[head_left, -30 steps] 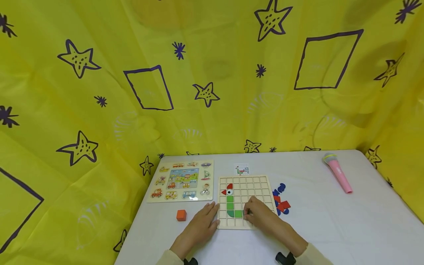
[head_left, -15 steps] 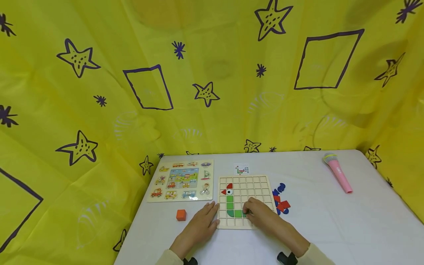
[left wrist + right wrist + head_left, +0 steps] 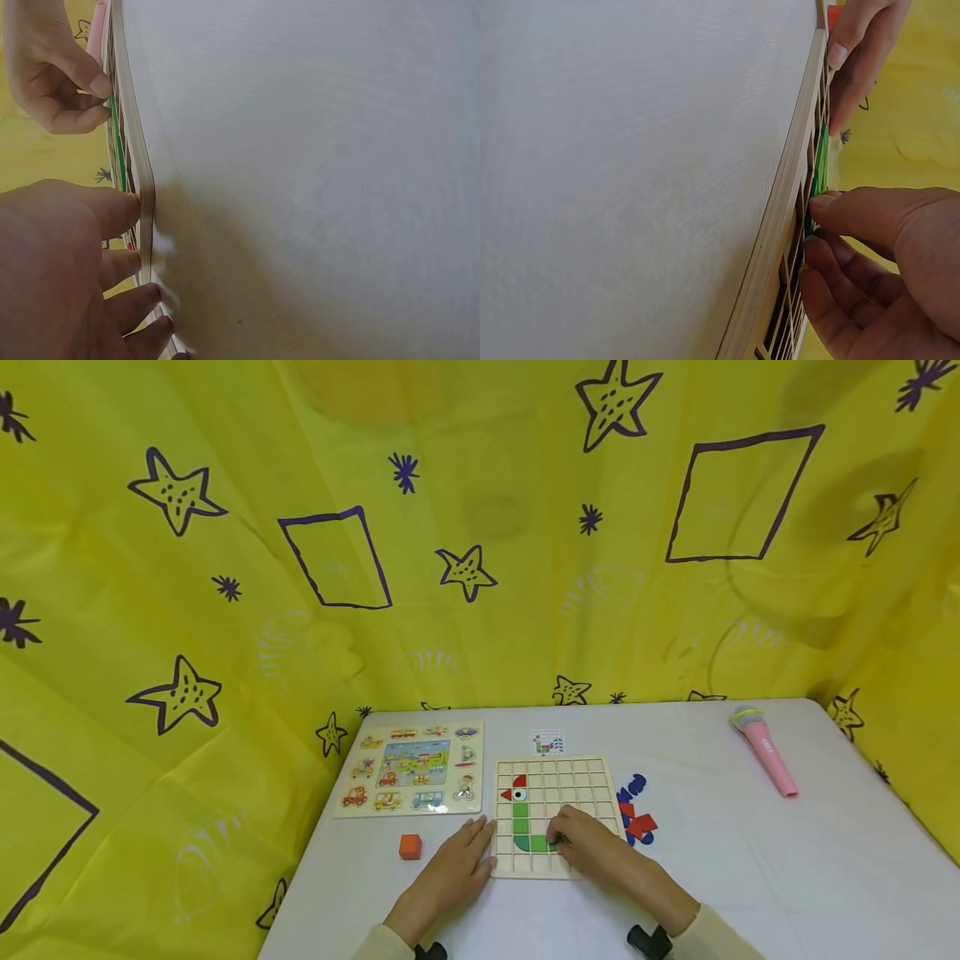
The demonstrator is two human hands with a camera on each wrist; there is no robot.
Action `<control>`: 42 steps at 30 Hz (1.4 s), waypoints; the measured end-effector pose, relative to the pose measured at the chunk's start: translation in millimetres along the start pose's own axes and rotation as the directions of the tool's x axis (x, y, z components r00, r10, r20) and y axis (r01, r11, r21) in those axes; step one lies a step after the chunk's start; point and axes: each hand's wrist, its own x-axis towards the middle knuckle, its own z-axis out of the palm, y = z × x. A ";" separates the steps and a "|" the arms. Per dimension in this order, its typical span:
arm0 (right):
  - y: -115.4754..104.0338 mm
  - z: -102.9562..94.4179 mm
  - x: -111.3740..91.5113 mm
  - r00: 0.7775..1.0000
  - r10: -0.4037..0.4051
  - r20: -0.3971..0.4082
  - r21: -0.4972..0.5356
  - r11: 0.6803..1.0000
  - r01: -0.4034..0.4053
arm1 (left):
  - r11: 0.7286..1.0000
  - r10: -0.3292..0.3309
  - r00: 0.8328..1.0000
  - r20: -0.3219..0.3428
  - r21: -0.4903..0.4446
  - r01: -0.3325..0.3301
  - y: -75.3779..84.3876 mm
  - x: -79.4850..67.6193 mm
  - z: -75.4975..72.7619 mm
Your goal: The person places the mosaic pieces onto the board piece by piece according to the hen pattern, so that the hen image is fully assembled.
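Observation:
A wooden grid board [image 3: 573, 787] lies in front of me with colored tiles set in its cells. A red quarter tile [image 3: 521, 782], a red triangle [image 3: 507, 795], an eye tile [image 3: 520, 795] and green square tiles [image 3: 521, 818] form a bird-like neck; a dark green rounded tile [image 3: 522, 843] sits at its base. My left hand [image 3: 459, 863] rests with extended fingers along the board's left edge. At the row's right end, my right hand [image 3: 588, 845] pinches a dark green tile [image 3: 811, 219] between thumb and forefinger, low in the grid; the fingers partly hide it.
Loose blue and red tiles [image 3: 639, 823] lie right of the board. A pattern card [image 3: 548, 743] is behind it, and a vehicle puzzle [image 3: 416, 763] at back left. An orange cube [image 3: 410, 847] stands left of my left hand; a pink microphone [image 3: 767, 752] lies far right.
My right hand has shifted slightly left over the same row, and the dark green tile now shows beside the green square. The left hand stays at the board's edge.

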 end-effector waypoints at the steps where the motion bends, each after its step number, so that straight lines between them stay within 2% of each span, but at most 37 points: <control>1: -0.7 -0.4 -0.2 1.000 0.001 0.000 0.000 1.000 -0.001 | 1.000 -0.002 1.000 0.000 -0.001 0.002 0.3 -0.2 -0.5; 7: -1.3 -3.5 -2.4 1.000 0.017 0.002 -0.001 1.000 -0.017 | 1.000 -0.002 1.000 0.000 -0.007 0.002 1.1 -1.4 -1.4; 13: 7.0 -20.7 -10.5 0.992 0.122 -0.026 -0.006 0.992 -0.122 | 1.000 0.011 1.000 -0.011 -0.009 -0.011 1.6 -2.3 -1.3; 19: 30.6 -46.6 -27.2 0.977 0.204 -0.065 -0.007 0.979 -0.205 | 1.000 -0.003 1.000 -0.005 -0.007 0.003 1.6 -2.3 0.4; 26: 63.9 -71.4 -45.5 0.949 0.306 -0.072 -0.021 0.951 -0.308 | 1.000 -0.009 1.000 -0.004 -0.006 0.009 1.2 -3.2 0.9; 32: 84.1 -75.3 -51.9 0.948 0.317 -0.042 0.006 0.948 -0.317 | 1.000 -0.011 1.000 -0.006 -0.011 0.011 1.2 -2.9 0.8; 42: 95.2 -77.3 -54.5 0.938 0.343 -0.052 0.045 0.939 -0.341 | 1.000 -0.005 1.000 -0.004 -0.014 0.005 1.8 -1.4 -0.2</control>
